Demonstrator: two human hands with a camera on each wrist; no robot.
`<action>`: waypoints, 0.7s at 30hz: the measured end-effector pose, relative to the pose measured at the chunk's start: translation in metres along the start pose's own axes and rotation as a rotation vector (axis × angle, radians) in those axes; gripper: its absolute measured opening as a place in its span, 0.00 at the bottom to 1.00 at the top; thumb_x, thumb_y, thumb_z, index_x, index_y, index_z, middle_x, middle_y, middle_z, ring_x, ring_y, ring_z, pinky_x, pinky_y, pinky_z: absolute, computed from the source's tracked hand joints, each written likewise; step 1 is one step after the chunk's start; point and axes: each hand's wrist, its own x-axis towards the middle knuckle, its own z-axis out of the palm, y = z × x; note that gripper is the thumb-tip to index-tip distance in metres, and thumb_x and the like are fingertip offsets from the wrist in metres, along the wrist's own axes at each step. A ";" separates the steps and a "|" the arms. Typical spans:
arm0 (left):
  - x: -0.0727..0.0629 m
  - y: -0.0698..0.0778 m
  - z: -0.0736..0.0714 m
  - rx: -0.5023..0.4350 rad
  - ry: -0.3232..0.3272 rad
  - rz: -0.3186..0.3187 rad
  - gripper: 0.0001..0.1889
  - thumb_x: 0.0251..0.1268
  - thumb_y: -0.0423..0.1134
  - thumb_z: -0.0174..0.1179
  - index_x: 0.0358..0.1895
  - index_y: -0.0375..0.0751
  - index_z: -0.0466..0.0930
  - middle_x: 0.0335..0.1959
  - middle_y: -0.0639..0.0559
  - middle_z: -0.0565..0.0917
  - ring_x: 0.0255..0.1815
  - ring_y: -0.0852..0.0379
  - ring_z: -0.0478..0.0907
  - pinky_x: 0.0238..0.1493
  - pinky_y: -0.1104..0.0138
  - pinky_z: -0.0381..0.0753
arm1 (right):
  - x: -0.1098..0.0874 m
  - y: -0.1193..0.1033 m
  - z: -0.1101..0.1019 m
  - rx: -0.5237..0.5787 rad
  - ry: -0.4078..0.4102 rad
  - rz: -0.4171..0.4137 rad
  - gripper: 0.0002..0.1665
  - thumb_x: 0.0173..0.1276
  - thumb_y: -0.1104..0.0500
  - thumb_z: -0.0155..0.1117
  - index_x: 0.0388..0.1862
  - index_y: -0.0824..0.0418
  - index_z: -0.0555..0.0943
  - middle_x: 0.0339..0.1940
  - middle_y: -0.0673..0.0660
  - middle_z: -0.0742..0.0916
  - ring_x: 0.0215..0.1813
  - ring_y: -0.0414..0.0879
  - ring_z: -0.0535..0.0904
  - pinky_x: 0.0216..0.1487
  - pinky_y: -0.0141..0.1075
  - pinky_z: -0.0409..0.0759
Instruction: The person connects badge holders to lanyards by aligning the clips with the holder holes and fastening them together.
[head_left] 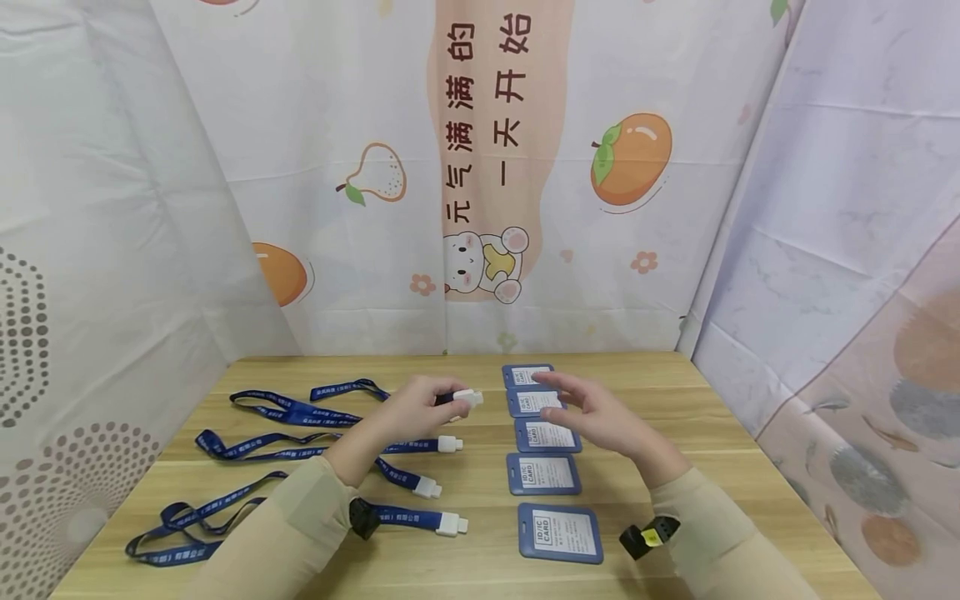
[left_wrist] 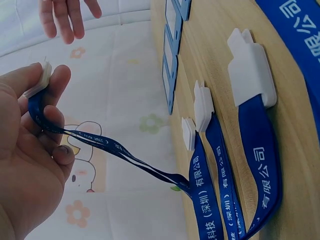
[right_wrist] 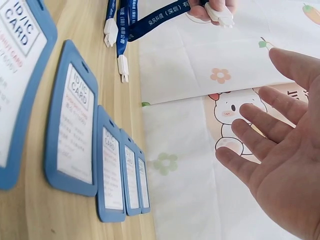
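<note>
Above the bench (head_left: 675, 400), toward its far edge, the left hand (head_left: 417, 408) pinches the white clip (head_left: 468, 397) of a blue lanyard (left_wrist: 107, 144); the right hand (head_left: 597, 414) spreads, holding nothing. The lanyard should be light, limp; grip its stiff-looking clip.

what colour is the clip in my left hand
White; the clip is clearest from the right wrist.

Passage runs over the pale wood-grain worktop (head_left: 489, 479) between dark-blue ribbon lanyards (head_left: 412, 517) and blue-framed rectangular card holders (head_left: 560, 533) (crowded farther back); the left hand (head_left: 418, 407) obstructs the far end, and a white fruit-printed fabric curtain (head_left: 375, 242) blocks the rear.
</note>
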 end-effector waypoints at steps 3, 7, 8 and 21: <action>0.001 0.000 0.000 0.015 0.010 0.007 0.11 0.77 0.48 0.60 0.53 0.51 0.85 0.35 0.51 0.84 0.26 0.60 0.75 0.28 0.66 0.76 | 0.004 -0.001 -0.001 0.011 0.005 0.006 0.31 0.74 0.55 0.66 0.73 0.58 0.72 0.73 0.60 0.74 0.75 0.60 0.67 0.70 0.62 0.62; 0.002 -0.001 0.001 0.046 0.026 0.023 0.12 0.77 0.48 0.59 0.54 0.51 0.85 0.36 0.55 0.84 0.28 0.60 0.77 0.29 0.65 0.78 | 0.011 0.000 -0.004 0.009 0.013 0.007 0.30 0.76 0.56 0.64 0.73 0.60 0.72 0.73 0.61 0.75 0.74 0.63 0.67 0.70 0.64 0.62; 0.002 -0.001 0.001 0.050 0.030 0.026 0.12 0.77 0.49 0.59 0.54 0.51 0.85 0.37 0.57 0.84 0.29 0.60 0.77 0.30 0.65 0.79 | 0.013 0.000 -0.005 0.001 0.018 0.006 0.30 0.76 0.56 0.64 0.73 0.60 0.72 0.73 0.61 0.75 0.74 0.63 0.67 0.69 0.64 0.62; 0.001 -0.005 0.000 0.052 0.061 0.002 0.14 0.76 0.52 0.59 0.55 0.53 0.85 0.33 0.62 0.83 0.24 0.61 0.77 0.26 0.66 0.78 | 0.049 0.004 -0.019 -0.201 0.090 0.076 0.31 0.76 0.62 0.59 0.76 0.62 0.68 0.75 0.60 0.73 0.76 0.59 0.65 0.71 0.59 0.63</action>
